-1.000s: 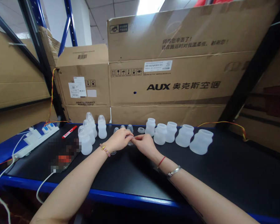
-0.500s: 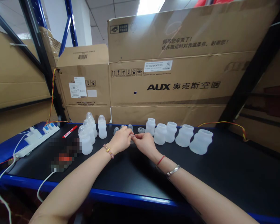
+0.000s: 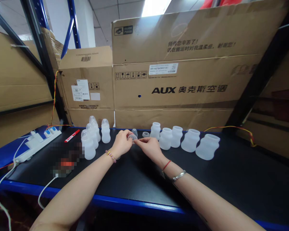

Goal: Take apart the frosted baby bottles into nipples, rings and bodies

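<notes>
My left hand [image 3: 122, 143] is closed on a translucent, round baby bottle collar [image 3: 132, 137], with its open face turned partly toward me. The fingertips of my right hand [image 3: 150, 148] pinch at the collar's lower right edge; whether a teat sits in it is too small to tell. Just behind stands a clear dome cap [image 3: 134, 131]. Another collar [image 3: 145, 134] lies flat behind my right hand. Frosted baby bottles without tops, such as one at the far right [image 3: 207, 147], stand right of my hands. To the left are several capped bottles [image 3: 106, 131].
Large cardboard boxes [image 3: 173, 106] wall off the back of the black table [image 3: 139, 179]. At the left lie a red marker [image 3: 72, 136], a white power strip [image 3: 38, 146] and a blurred-out item [image 3: 67, 162] with a white cable. Yellow-red wires [image 3: 245, 130] run at the back right.
The collar has tilted into view between my fingers. My left hand has shifted slightly left and lower, now covering the small domes at its back; my right hand has barely moved.
</notes>
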`<action>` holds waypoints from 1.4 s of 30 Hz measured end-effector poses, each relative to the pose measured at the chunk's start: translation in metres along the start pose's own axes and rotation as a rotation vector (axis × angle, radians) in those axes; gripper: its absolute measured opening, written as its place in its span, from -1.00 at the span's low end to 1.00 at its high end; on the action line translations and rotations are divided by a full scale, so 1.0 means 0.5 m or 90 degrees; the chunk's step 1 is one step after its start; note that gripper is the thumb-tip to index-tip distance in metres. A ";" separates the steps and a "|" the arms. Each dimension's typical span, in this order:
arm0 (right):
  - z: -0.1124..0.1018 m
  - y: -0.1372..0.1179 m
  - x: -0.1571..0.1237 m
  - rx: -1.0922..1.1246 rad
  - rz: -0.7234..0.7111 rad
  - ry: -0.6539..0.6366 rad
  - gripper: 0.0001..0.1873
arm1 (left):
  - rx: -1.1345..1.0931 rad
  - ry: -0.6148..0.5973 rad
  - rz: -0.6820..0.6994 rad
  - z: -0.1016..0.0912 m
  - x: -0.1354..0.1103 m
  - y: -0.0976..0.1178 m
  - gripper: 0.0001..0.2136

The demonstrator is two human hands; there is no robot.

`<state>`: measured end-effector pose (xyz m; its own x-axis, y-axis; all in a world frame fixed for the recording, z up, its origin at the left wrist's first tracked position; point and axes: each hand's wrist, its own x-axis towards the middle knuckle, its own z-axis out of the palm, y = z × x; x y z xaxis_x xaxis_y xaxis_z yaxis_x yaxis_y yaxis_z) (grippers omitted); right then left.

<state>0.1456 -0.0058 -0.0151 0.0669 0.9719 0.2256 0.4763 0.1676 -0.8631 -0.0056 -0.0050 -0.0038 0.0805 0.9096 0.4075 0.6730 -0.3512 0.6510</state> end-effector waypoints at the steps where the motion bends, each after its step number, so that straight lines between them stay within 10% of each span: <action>1: -0.001 0.001 0.002 0.025 0.014 -0.007 -0.65 | -0.036 -0.002 -0.027 0.005 0.002 -0.004 -0.89; 22: 0.008 0.000 -0.006 -0.044 0.127 -0.014 -0.80 | 0.165 -0.064 0.054 0.028 -0.016 0.028 -0.87; 42: 0.006 -0.007 -0.019 -0.151 -0.043 -0.014 -0.70 | 0.272 -0.132 0.213 -0.017 -0.010 0.022 -0.75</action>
<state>0.1404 -0.0152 -0.0154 0.0101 0.9634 0.2678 0.6722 0.1917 -0.7151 -0.0050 -0.0153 0.0068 0.4535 0.8043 0.3840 0.8198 -0.5454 0.1743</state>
